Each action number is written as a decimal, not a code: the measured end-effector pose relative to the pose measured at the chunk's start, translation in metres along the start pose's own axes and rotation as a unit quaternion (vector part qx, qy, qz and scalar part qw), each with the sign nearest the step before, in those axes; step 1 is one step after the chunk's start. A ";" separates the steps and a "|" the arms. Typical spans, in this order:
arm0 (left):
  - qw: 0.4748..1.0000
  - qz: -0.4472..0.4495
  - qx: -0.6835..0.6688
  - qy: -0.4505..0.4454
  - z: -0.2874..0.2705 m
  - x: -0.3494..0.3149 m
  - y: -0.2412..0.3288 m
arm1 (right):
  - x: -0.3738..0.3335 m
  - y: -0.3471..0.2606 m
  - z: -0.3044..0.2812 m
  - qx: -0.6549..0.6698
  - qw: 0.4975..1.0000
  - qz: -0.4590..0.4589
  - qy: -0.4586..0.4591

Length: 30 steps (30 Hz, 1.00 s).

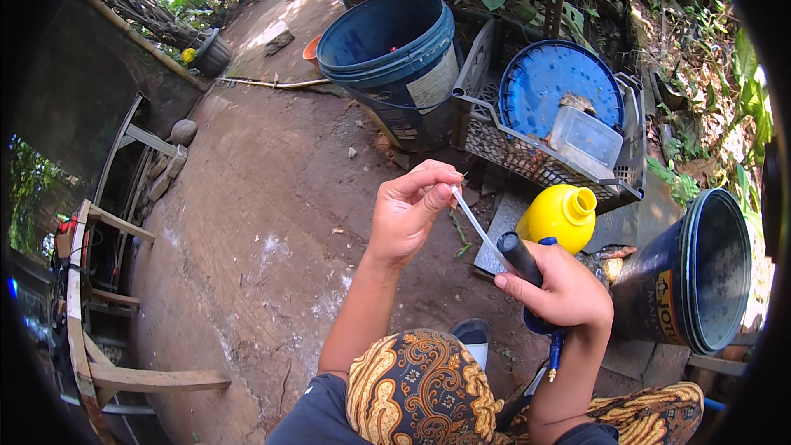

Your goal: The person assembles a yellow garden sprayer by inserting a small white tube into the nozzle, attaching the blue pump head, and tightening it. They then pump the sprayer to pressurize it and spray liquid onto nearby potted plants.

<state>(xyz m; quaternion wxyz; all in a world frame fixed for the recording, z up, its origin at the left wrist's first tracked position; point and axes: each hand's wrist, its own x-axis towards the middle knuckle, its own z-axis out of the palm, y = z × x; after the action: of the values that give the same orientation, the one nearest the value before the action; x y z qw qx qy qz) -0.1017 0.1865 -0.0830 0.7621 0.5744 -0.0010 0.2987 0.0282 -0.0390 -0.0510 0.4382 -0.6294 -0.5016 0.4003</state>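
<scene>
My left hand [412, 210] pinches the upper end of a thin white tube [475, 220] between thumb and fingers. A tiny dark bit shows at the fingertips, too small to name. The tube slants down to my right hand [570, 287], which is closed around a sprayer pump head. This pump head [519, 257] has a black cylindrical part and blue pieces; a blue nozzle [555, 354] with a brass tip hangs below the hand. Where the tube meets it is hidden by my thumb. Just beyond my right hand, a yellow bottle [554, 216] stands tilted, its neck uncapped.
Ahead, a large dark blue bucket [387, 74] stands beside a black crate [527, 152] holding a blue lid [552, 82] and a clear container [589, 136]. Another dark bucket [659, 313] leans at the right. Wooden framing [161, 379] lies left, over dirt ground [222, 222].
</scene>
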 end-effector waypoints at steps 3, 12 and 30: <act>1.000 0.001 -0.005 -0.010 0.000 0.000 0.001 | -0.001 -0.001 -0.001 -0.004 1.000 0.009 -0.003; 1.000 0.005 -0.023 -0.009 0.001 -0.002 0.006 | 0.000 -0.002 -0.001 -0.009 1.000 0.006 -0.006; 0.955 -0.156 -0.221 0.124 0.006 -0.006 -0.004 | -0.005 -0.010 -0.002 -0.013 0.999 -0.030 0.043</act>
<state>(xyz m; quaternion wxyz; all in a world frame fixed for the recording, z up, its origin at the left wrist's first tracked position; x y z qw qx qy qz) -0.1025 0.1784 -0.0863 0.9013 0.3430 0.1169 0.2372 0.0265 -0.0430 -0.0408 0.4626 -0.6368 -0.5059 0.3530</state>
